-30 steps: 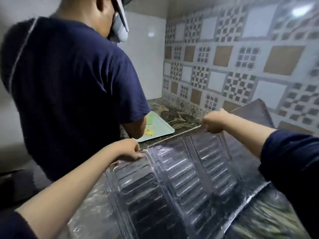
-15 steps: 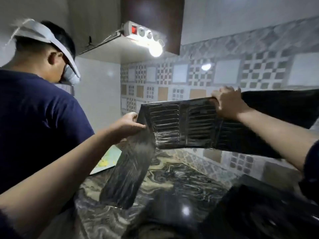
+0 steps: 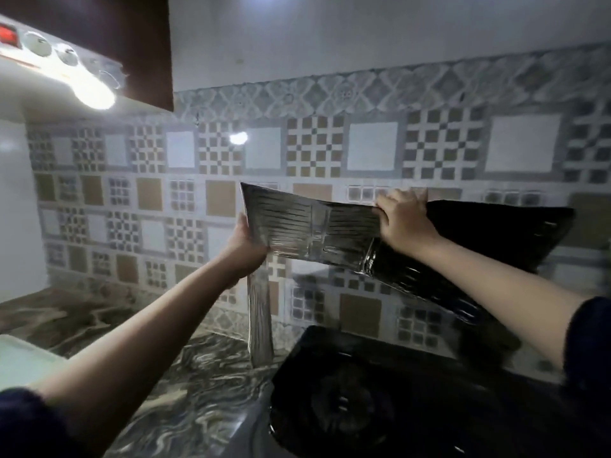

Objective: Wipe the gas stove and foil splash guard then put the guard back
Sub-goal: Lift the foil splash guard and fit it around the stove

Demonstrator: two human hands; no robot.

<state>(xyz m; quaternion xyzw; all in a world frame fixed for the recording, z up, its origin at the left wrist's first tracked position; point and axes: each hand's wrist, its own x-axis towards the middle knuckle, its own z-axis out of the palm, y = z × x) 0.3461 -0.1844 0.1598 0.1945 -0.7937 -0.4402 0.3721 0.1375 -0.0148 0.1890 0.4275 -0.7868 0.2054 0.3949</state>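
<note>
The ribbed foil splash guard (image 3: 314, 233) hangs in the air in front of the tiled wall, above the back of the black gas stove (image 3: 380, 398). My left hand (image 3: 243, 246) grips its left fold, where a narrow side panel hangs down toward the counter. My right hand (image 3: 405, 219) grips the top edge further right, fingers curled over it. The guard's right panel looks dark and slants down behind my right forearm. One burner ring shows faintly on the stove top.
A marbled dark countertop (image 3: 185, 385) runs left of the stove. A pale tray (image 3: 23, 361) lies at the far left edge. Overhead at upper left are a dark cabinet (image 3: 132, 44) and a lit lamp with a switch strip (image 3: 89, 90).
The guard has been lifted from low and flat up to the wall behind the stove. My view has swung right, and the other person at the left is out of sight.
</note>
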